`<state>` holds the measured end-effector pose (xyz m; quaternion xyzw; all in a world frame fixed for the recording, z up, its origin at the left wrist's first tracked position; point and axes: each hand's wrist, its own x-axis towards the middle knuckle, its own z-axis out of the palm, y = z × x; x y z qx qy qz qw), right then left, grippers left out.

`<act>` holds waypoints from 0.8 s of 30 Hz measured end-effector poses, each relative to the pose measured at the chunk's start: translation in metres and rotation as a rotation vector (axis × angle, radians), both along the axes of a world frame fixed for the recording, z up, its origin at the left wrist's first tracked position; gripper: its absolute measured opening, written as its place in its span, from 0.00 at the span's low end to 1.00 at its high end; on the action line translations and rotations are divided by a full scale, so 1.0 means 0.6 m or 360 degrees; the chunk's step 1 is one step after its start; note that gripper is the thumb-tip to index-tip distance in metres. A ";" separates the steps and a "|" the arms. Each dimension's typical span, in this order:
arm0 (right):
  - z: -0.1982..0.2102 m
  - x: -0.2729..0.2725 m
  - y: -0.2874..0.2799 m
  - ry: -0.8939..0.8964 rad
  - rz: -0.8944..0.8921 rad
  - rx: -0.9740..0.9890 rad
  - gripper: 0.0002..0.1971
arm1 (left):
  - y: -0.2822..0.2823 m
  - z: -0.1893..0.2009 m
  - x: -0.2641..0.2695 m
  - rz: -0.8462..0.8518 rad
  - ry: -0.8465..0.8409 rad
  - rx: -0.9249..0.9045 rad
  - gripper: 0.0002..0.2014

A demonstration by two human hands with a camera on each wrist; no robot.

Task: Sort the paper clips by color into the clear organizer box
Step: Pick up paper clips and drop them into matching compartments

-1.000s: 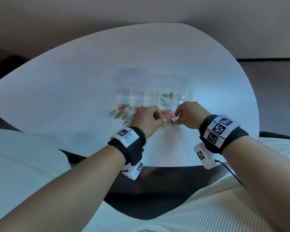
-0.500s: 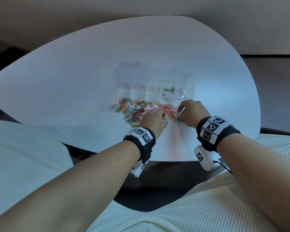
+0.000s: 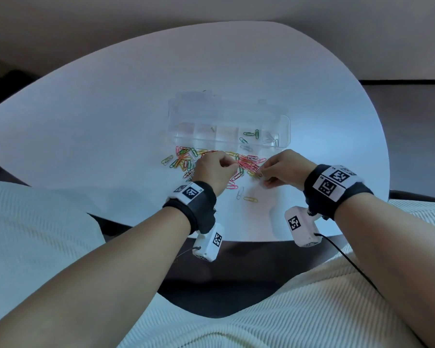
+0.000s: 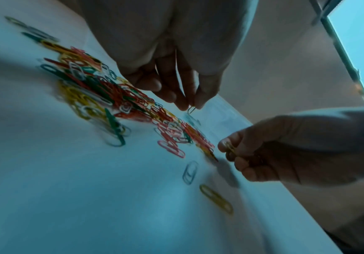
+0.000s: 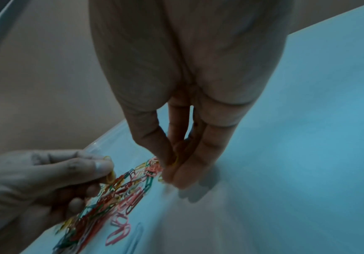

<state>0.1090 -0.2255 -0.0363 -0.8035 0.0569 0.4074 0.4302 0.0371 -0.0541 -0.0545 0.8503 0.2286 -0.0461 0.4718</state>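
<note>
Over pile (image 3: 211, 159), fingers (image 4: 200, 96) pinching clips (image 4: 191, 110).

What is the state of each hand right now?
Left hand: closed, pinching a yellow paper clip.
Right hand: closed, pinching a yellow paper clip too.

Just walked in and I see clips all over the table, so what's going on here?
A person is sorting a loose pile of coloured paper clips on a white table. The left hand and right hand each pinch a yellow clip. The clear plastic organizer box behind holds only a few green and pale clips.
</note>
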 end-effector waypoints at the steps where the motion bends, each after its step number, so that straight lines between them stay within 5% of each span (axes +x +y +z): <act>1: -0.001 -0.001 0.000 0.0064 -0.0025 0.0082 0.03 | 0.004 0.001 -0.002 0.0045 -0.0015 -0.0073 0.02; 11: 0.023 -0.004 0.009 0.0393 -0.0303 0.0462 0.15 | 0.013 0.026 -0.018 0.0262 0.0120 -0.0687 0.09; 14: 0.027 -0.001 0.016 0.0268 -0.0323 0.0379 0.14 | 0.009 0.032 -0.021 0.0267 0.0153 -0.0805 0.13; 19: 0.011 -0.001 0.022 -0.0654 0.0528 -0.0414 0.05 | -0.030 0.033 -0.041 -0.0795 0.0226 0.0355 0.06; 24: -0.004 -0.010 0.017 -0.0776 0.0673 -0.0595 0.03 | -0.045 0.006 -0.059 -0.1100 0.0363 0.0677 0.17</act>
